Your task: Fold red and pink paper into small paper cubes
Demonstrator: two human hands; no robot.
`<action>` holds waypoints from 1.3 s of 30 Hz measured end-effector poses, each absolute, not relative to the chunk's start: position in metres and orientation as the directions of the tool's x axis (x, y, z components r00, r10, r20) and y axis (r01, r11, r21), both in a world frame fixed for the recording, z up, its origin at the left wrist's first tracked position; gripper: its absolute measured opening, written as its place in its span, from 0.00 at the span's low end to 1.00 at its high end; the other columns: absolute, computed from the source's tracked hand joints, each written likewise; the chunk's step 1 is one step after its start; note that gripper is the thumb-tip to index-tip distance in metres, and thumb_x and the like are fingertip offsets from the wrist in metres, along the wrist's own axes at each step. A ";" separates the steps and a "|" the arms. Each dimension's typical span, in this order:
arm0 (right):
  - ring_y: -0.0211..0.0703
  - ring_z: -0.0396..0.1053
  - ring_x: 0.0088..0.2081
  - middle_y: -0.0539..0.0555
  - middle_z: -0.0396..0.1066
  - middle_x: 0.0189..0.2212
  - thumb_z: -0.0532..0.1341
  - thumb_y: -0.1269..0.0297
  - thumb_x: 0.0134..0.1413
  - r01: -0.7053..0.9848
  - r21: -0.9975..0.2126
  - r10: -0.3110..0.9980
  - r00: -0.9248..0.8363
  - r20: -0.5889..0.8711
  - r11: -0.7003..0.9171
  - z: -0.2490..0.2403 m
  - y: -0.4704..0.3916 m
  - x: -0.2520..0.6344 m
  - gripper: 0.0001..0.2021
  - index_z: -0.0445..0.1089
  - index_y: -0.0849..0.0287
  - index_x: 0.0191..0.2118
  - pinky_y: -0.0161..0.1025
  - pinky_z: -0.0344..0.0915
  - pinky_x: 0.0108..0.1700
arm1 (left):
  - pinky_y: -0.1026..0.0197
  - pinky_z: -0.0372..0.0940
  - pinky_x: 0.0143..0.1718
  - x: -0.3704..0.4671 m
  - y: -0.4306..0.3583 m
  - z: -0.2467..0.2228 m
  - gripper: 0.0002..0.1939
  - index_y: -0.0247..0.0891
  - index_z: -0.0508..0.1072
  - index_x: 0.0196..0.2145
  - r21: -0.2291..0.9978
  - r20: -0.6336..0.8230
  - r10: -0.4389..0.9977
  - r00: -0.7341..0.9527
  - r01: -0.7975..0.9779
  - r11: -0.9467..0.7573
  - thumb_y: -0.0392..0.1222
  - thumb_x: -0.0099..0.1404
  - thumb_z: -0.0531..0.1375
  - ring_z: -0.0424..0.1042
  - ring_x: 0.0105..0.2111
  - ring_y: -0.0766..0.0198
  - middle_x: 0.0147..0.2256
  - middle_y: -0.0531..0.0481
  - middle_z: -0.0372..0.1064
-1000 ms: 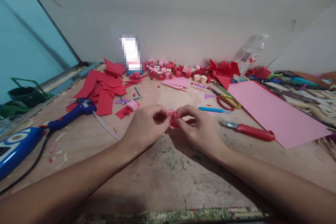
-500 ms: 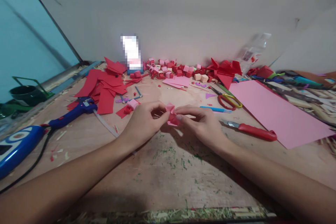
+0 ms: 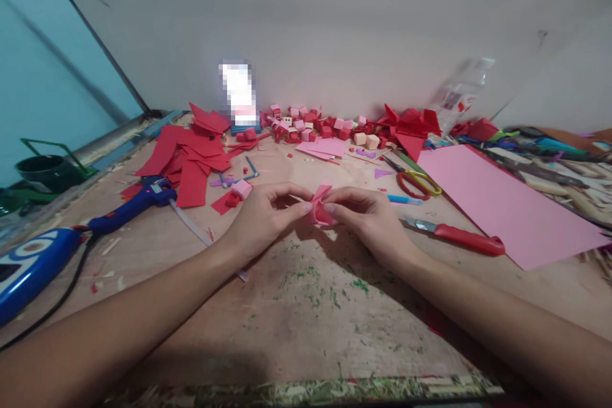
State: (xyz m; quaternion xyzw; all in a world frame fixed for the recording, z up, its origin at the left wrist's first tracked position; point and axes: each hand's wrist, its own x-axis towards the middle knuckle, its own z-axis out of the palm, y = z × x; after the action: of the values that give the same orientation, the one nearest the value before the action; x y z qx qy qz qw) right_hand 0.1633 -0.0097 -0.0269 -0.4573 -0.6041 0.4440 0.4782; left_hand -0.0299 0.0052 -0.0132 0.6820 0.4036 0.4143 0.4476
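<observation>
A small folded piece of pink paper (image 3: 322, 206) is pinched between both hands above the middle of the wooden table. My left hand (image 3: 272, 213) grips its left side with thumb and forefinger. My right hand (image 3: 364, 215) holds the right side the same way, the thumb pressed on the front. One flap of the paper sticks up between the fingertips, and its edges are partly hidden by them. Left of my left hand lies a small pink and red paper cube (image 3: 240, 190). A blue pen (image 3: 404, 200) lies behind my right hand, its left part covered.
A blue glue gun (image 3: 131, 207) with its cord lies left; red paper strips (image 3: 194, 162) are heaped behind it. Small paper cubes (image 3: 310, 126) line the wall beside a lit screen (image 3: 240, 92). On the right are scissors (image 3: 418, 183), a red-handled knife (image 3: 468, 240), pink sheet (image 3: 502, 204) and bottle (image 3: 461, 92).
The pink paper has turned in my fingers, and a longer flap now stands up at its top. My right hand has shifted slightly, covering more of the blue pen.
</observation>
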 end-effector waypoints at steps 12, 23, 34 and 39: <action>0.43 0.73 0.34 0.52 0.79 0.31 0.66 0.65 0.54 0.181 -0.946 0.957 -0.161 0.241 0.269 -0.028 -0.010 0.163 0.04 0.79 0.56 0.32 0.42 0.68 0.40 | 0.63 0.69 0.37 -0.029 0.005 -0.014 0.07 0.37 0.83 0.36 0.933 0.208 0.928 0.310 0.221 -0.283 0.37 0.62 0.64 0.77 0.35 0.62 0.35 0.49 0.81; 0.43 0.72 0.33 0.52 0.76 0.30 0.70 0.61 0.50 0.094 -0.975 0.978 -0.084 0.192 0.200 -0.030 -0.012 0.160 0.07 0.74 0.57 0.30 0.42 0.68 0.38 | 0.58 0.71 0.42 -0.029 0.003 -0.012 0.06 0.38 0.81 0.34 0.924 0.206 0.922 0.329 0.244 -0.294 0.39 0.62 0.64 0.77 0.36 0.59 0.35 0.48 0.80; 0.42 0.73 0.32 0.52 0.78 0.33 0.65 0.63 0.54 0.176 -0.961 0.971 -0.149 0.189 0.214 -0.026 -0.014 0.160 0.05 0.78 0.56 0.34 0.41 0.69 0.37 | 0.58 0.75 0.36 -0.027 0.003 -0.019 0.07 0.36 0.80 0.37 0.934 0.171 0.922 0.347 0.240 -0.264 0.41 0.63 0.64 0.80 0.36 0.57 0.36 0.46 0.81; 0.41 0.74 0.28 0.52 0.78 0.30 0.67 0.65 0.52 0.122 -0.982 0.982 -0.139 0.125 0.143 -0.029 -0.009 0.164 0.06 0.77 0.57 0.37 0.39 0.69 0.33 | 0.60 0.76 0.35 -0.026 0.001 -0.018 0.06 0.38 0.81 0.37 0.925 0.198 0.921 0.337 0.246 -0.289 0.39 0.64 0.64 0.80 0.34 0.59 0.36 0.47 0.81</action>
State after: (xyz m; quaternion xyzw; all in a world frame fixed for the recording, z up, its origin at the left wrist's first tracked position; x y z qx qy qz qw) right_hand 0.1636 -0.0089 -0.0292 -0.4631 -0.5959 0.4628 0.4650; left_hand -0.0264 0.0006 -0.0182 0.6982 0.4178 0.3962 0.4255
